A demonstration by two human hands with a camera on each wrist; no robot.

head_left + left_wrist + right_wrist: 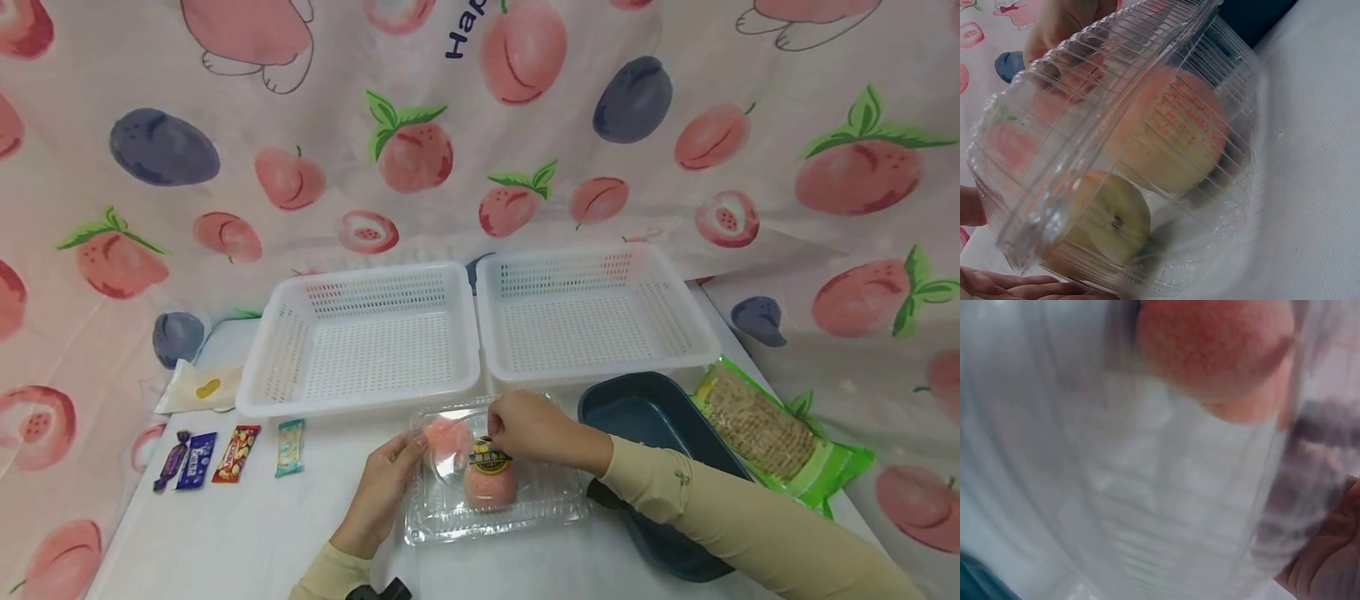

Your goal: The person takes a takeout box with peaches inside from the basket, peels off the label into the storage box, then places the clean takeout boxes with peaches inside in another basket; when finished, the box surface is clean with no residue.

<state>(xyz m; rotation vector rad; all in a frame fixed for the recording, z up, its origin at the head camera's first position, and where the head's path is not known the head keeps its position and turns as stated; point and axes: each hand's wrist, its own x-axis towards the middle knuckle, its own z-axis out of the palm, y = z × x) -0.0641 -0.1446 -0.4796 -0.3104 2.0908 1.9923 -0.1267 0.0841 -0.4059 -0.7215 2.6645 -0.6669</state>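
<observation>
A clear plastic clamshell box (540, 500) lies in front of me with its lid down. Inside it are two pink and yellow peaches (491, 490), their pale undersides towards the left wrist view. My left hand (384, 487) grips the box's left edge, with the thumb on top and the fingers along the side. Over the lid, my right hand (532, 427) has curled fingers, pinching at the upper edge of a black and gold label (487, 458). Its fingertips are partly hidden. The right wrist view shows a peach (1216, 344) through blurred plastic.
Two white baskets (367, 400) (600, 364) stand behind the box. A dark teal tray (637, 400) lies under my right forearm, beside a green-edged noodle-like packet (757, 425). At left are several small wrapped snacks (237, 454) and a pale packet (198, 387).
</observation>
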